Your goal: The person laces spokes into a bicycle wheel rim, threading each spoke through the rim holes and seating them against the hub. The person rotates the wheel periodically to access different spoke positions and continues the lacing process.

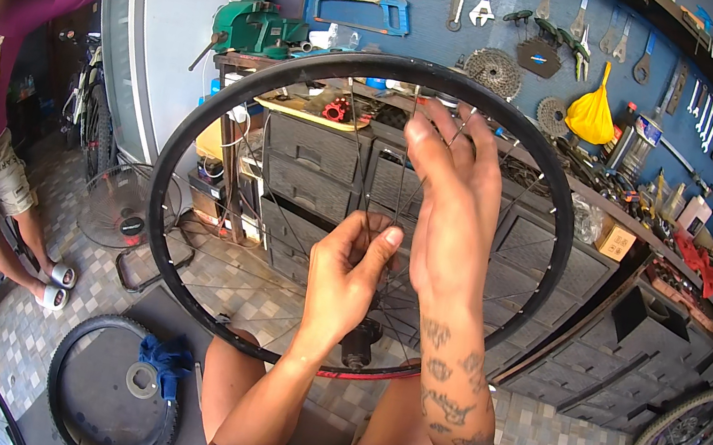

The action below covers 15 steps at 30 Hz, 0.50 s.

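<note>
A bicycle wheel (163, 179) without a tire stands upright before me, its black rim lowest near my knees. My left hand (349, 264) is closed in a pinch around a thin spoke (402, 173) near the wheel's middle. Higher up and to the right, my right hand (455, 202) reaches among the spokes below the top of the rim. Its fingers are apart and partly bent, and nothing is seen held in it; whether a fingertip touches a spoke is unclear. The dark hub (360, 342) shows below my left hand.
At left, a person in a purple top (9, 56) stands near a floor fan (129, 216). A loose tire (65, 362) with a blue cloth (168, 361) lies at lower left. Behind the wheel are grey drawers (317, 149), a green vise (258, 26) and wall tools.
</note>
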Available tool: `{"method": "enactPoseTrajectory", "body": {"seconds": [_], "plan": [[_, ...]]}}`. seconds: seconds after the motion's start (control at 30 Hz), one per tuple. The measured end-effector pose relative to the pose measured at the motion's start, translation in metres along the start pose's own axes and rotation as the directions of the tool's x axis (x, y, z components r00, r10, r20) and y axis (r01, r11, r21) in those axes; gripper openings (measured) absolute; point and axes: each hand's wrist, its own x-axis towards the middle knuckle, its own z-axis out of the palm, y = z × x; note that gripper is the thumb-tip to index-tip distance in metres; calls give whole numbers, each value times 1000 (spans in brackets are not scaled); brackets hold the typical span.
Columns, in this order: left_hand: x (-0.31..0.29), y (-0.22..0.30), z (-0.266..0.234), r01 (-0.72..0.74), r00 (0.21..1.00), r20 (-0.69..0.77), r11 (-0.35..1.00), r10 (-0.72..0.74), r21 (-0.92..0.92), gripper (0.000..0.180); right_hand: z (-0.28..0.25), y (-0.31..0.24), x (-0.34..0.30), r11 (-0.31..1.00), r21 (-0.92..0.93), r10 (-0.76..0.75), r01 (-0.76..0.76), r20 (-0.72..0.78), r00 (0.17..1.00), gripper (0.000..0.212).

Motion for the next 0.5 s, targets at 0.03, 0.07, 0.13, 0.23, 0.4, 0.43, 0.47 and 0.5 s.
{"method": "enactPoseTrajectory", "body": {"seconds": [0.03, 0.07, 0.13, 0.23, 0.4, 0.43, 0.47, 0.5], "plan": [[-1, 0, 1, -18, 1000, -14, 1000, 17, -24, 21, 1, 2, 12, 999, 33, -4, 3, 31, 1000, 59], [-1, 0, 1, -15, 1000, -17, 1000, 15, -10, 21, 1, 3, 21, 998, 56, 13, -15, 42, 999, 51], [-2, 1, 2, 6, 999, -38, 999, -4, 48, 21, 1, 7, 30, 988, 147, 32, -41, 64, 997, 31], [-3, 3, 3, -32, 999, -41, 999, 33, 11, 21, 0, 10, 33, 983, 167, 69, -79, 61, 996, 27], [-6, 5, 2, -13, 1000, -18, 1000, 14, 20, 22, 2, 7, 30, 992, 106, 61, -66, 52, 997, 25], [-7, 5, 2, -2, 1000, -20, 1000, 2, 30, 22, 3, 6, 29, 994, 93, 60, -66, 61, 996, 25], [-7, 6, 2, -28, 999, -16, 999, 28, 24, 22, 3, 5, 29, 994, 96, 51, -58, 74, 996, 24], [-8, 5, 2, -43, 999, -18, 999, 44, 23, 22, 3, 5, 28, 994, 99, 44, -52, 86, 995, 24]]}}
